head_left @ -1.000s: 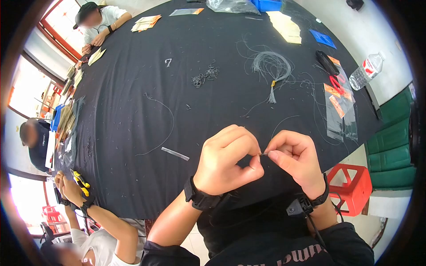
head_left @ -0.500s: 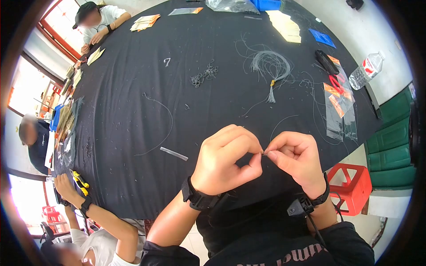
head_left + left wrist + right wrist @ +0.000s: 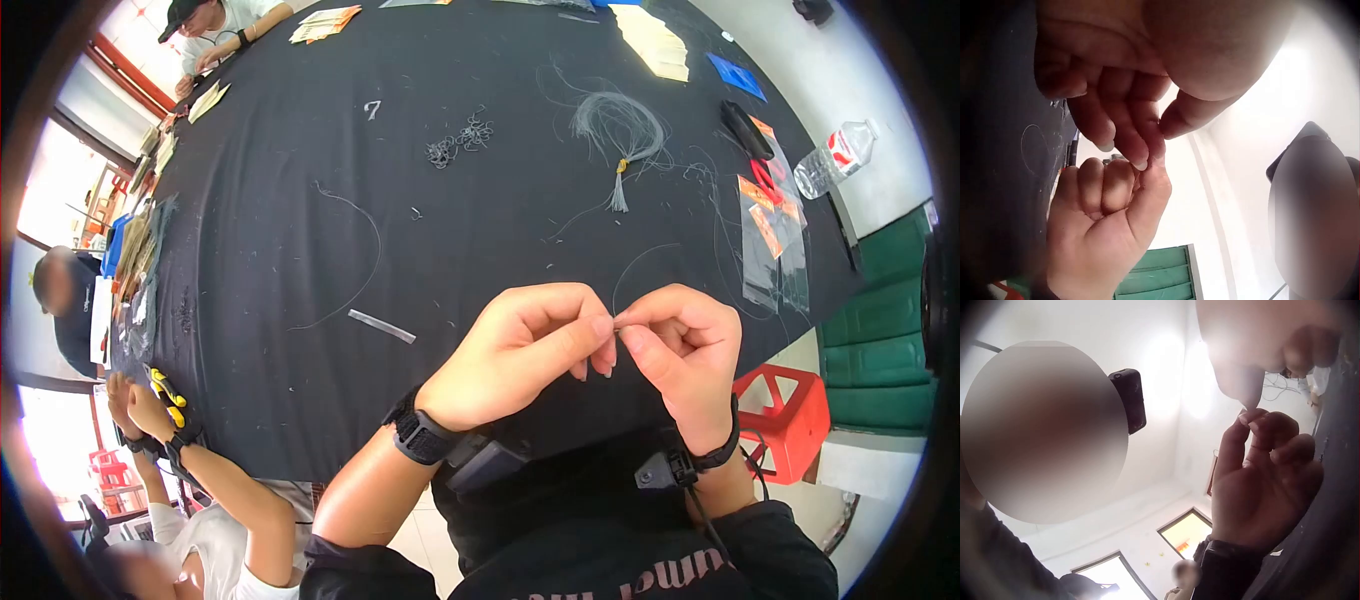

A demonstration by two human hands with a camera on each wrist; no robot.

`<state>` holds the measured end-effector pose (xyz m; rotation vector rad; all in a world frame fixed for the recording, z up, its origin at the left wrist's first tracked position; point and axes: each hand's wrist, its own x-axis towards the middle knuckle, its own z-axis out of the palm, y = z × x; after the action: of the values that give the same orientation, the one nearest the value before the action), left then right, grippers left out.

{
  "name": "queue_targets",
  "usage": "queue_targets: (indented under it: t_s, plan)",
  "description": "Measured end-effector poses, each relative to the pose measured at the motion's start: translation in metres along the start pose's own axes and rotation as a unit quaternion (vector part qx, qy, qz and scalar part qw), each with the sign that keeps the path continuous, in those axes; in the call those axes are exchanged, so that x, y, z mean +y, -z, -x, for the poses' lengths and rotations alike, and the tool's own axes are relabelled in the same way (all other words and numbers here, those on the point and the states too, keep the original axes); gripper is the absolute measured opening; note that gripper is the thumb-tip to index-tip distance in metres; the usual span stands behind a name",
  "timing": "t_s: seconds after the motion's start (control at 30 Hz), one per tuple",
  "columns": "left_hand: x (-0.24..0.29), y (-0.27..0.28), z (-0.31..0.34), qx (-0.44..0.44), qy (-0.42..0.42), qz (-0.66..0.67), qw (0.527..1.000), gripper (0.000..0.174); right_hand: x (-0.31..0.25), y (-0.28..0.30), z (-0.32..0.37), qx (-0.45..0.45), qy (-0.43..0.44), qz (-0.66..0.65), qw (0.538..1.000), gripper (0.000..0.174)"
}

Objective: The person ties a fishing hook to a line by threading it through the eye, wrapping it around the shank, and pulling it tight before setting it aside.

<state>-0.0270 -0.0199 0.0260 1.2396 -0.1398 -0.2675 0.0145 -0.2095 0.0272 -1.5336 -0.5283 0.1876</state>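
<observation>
My left hand (image 3: 525,350) and right hand (image 3: 690,350) meet at their fingertips just over the near side of the black-covered table. Between the right thumb and forefinger is pinched a small dark fish hook (image 3: 618,329), mostly hidden by the fingers. A thin clear fishing line (image 3: 640,258) arcs away from the pinch toward the table. The left thumb presses against its forefinger at the same spot, on the line. In the left wrist view, the left hand (image 3: 1110,81) hangs above the right hand (image 3: 1110,219), fingertips touching.
A tangled pile of dark hooks (image 3: 460,142) and a tied bundle of clear line (image 3: 620,130) lie ahead. A clear strip (image 3: 382,326) lies left of my hands. Rightward are plastic packets (image 3: 775,250), red-handled scissors (image 3: 766,180) and a water bottle (image 3: 835,160). Other people sit around the table.
My left hand has turned and shifted right, its thumb now stretched forward along the forefinger and its other fingertips showing below. Both hands moved slightly right in view; the right keeps its pinch.
</observation>
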Motion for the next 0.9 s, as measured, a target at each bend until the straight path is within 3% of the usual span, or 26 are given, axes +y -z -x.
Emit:
queue_targets:
  t_s: [0.23,0.6,0.9]
  plan:
    - [0.001,0.0014,-0.0002,0.001,0.008,0.026,1.0,0.028,0.0008,-0.0038,-0.0009,-0.012,-0.005,-0.074,0.997,0.012]
    - [-0.0001,0.0041,-0.0008,0.001,0.035,0.07,0.997,0.025,0.0055,0.0002,-0.001,-0.021,0.003,-0.049,0.999,0.013]
    - [-0.0009,0.0031,-0.0019,0.013,0.027,0.07,0.997,0.012,0.0046,0.0002,-0.0012,-0.001,-0.001,-0.02,1.0,0.012]
